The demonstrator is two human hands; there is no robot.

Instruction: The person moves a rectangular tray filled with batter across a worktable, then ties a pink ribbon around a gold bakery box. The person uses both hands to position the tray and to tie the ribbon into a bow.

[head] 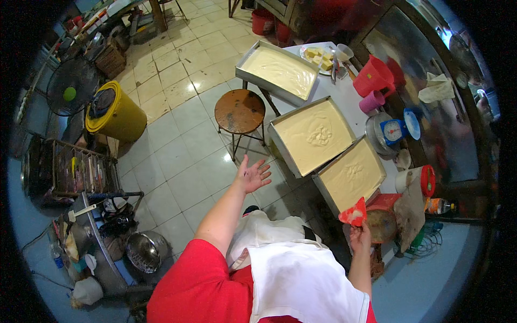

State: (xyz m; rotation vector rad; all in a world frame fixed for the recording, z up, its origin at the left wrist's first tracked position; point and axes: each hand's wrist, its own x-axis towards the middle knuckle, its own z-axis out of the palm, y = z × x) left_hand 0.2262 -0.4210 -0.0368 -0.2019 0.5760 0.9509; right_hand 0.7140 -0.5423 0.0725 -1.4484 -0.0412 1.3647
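Palm up and fingers spread, my left hand (255, 175) hangs over the tiled floor with nothing in it. My right hand (359, 237) grips a red plastic dough scraper (355, 213) smeared with pale batter, by the near corner of the closest pan. That rectangular metal pan of cream-coloured batter (351, 177) has a lumpy patch in its surface. Beside it stands a second pan of batter (313, 135), also with a rippled mound near its middle. Farther off, a third pan (278, 70) holds smoother, shinier batter. The pans overhang the table's edge.
On the white table (343, 87) stand a plate of yellow blocks (319, 57), a red pitcher (373, 76), a pink mug (371, 101) and a blue dial scale (392, 131). A round wooden stool (240, 111) and a yellow bin (117, 113) stand on the floor. At lower left is a steel bowl (146, 251).
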